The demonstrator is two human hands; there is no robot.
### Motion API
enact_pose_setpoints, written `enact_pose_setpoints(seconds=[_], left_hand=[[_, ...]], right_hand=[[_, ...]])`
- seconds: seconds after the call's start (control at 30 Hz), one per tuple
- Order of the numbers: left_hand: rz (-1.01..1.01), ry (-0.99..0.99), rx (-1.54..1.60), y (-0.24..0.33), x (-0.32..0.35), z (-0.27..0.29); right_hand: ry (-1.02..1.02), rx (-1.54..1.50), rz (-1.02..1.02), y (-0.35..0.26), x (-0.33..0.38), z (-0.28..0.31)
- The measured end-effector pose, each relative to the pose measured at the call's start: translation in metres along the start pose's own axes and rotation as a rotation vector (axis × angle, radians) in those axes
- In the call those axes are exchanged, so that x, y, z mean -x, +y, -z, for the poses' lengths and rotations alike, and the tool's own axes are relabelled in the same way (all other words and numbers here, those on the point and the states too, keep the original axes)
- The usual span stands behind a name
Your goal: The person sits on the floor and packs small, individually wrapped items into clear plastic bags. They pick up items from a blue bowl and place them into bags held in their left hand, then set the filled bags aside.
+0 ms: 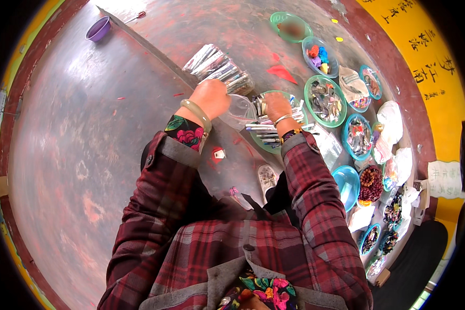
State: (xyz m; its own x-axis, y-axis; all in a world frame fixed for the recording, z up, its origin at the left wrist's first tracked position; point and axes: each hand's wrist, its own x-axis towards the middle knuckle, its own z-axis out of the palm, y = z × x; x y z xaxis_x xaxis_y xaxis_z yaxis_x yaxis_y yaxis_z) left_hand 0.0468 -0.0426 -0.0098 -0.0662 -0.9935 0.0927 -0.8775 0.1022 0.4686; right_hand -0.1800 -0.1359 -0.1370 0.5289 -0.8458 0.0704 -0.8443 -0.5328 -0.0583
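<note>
The person's left hand (210,97) is closed on the rim of a clear plastic bag (239,110), fingers curled together over its edge, with a pale green bangle (197,113) on the wrist just behind it. The bag hangs between the two hands, its open mouth turned toward the right hand (277,106). That hand rests palm down on a heap of thin silver-and-dark sticks (267,130) piled in a green dish (266,144); the fingers press into the heap, but whether they are clamped on any of the sticks cannot be told, since the back of the hand hides them. A thin bracelet (283,120) circles the right wrist.

Just beyond the left hand lies a bundle of wrapped silver sticks (218,67) on the worn reddish worktop (88,129). Out past the right hand, a row of green and blue bowls curves away, one holding metallic trinkets (325,101), another coloured beads (319,56). Nearer the person on the right-hand side sits an empty blue bowl (346,183) beside brown bead strings (371,183). Far off beyond the left hand stands a small purple bowl (98,28).
</note>
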Motion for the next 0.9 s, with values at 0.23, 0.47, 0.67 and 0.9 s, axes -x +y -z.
enact_pose_setpoints(seconds=[0.23, 0.47, 0.67, 0.9], left_hand=[[0.001, -0.025, 0.011, 0.014, -0.002, -0.006], [-0.038, -0.053, 0.055, 0.03, -0.004, -0.026], [-0.111, -0.039, 0.066, 0.047, -0.012, -0.038], [-0.147, -0.06, 0.199, 0.06, -0.013, -0.035]], right_hand=[[0.383, -0.798, -0.239, 0.02, 0.011, 0.099], [0.579, -1.817, -0.138, 0.012, 0.062, 0.175], [0.492, -1.564, -0.015, -0.002, 0.076, 0.178], [0.311, -1.377, -0.087, -0.011, 0.07, 0.152]])
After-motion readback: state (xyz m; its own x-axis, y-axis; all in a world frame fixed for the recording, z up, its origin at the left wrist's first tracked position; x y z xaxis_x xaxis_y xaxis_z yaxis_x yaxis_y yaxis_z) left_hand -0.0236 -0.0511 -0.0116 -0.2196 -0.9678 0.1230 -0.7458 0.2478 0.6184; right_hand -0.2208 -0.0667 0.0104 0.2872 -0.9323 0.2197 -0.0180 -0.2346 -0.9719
